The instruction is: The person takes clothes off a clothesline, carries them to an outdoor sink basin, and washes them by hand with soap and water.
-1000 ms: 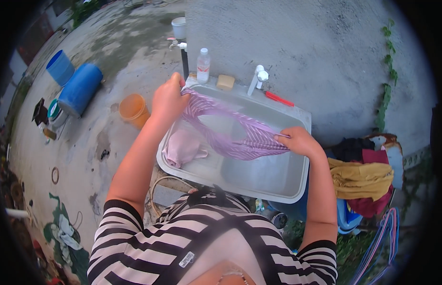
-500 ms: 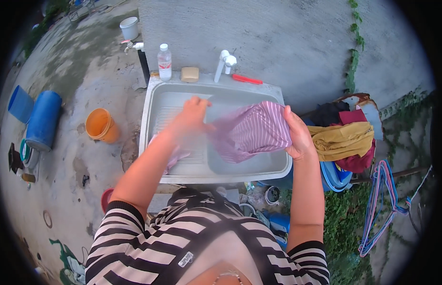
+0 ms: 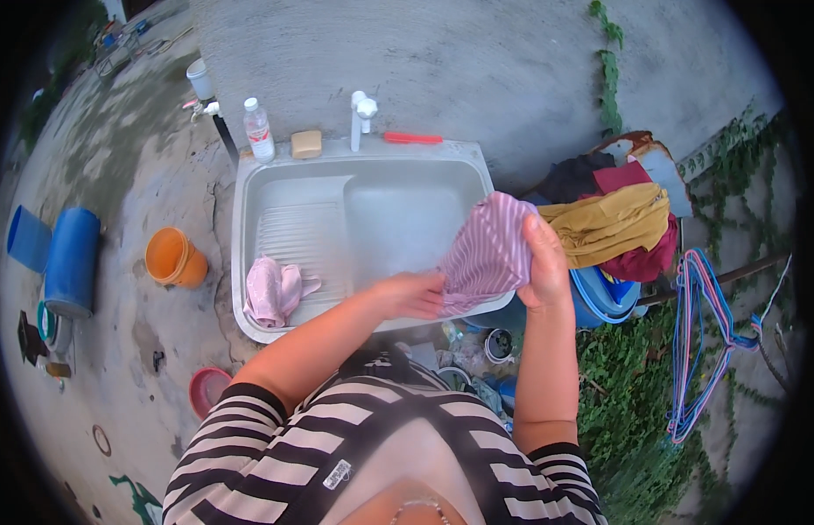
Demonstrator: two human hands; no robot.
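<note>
A pink-and-white striped cloth garment (image 3: 487, 249) is stretched between my hands over the right front corner of the grey sink (image 3: 242, 236). My right hand (image 3: 547, 262) grips its right side, thumb up and fingers behind the fabric. At its lower left edge, my left hand (image 3: 411, 295) has its fingers closed on the cloth; the fingertips are partly hidden. A bunched pale pink cloth (image 3: 271, 293) lies on the ribbed washboard part (image 3: 298, 229) of the sink, left of my left hand.
Along the sink's back ledge are a clear bottle (image 3: 259, 131), a soap bar (image 3: 306, 144), a white tap (image 3: 358, 118) and a red brush-like object (image 3: 413, 138). Mustard and dark red clothes (image 3: 613, 223) pile at the right, above hangers (image 3: 696, 350). An orange bucket (image 3: 175, 258) stands left.
My left hand has come down from above the washboard to the striped garment's lower left edge. The garment has shifted toward the sink's right front corner, and the view has moved.
</note>
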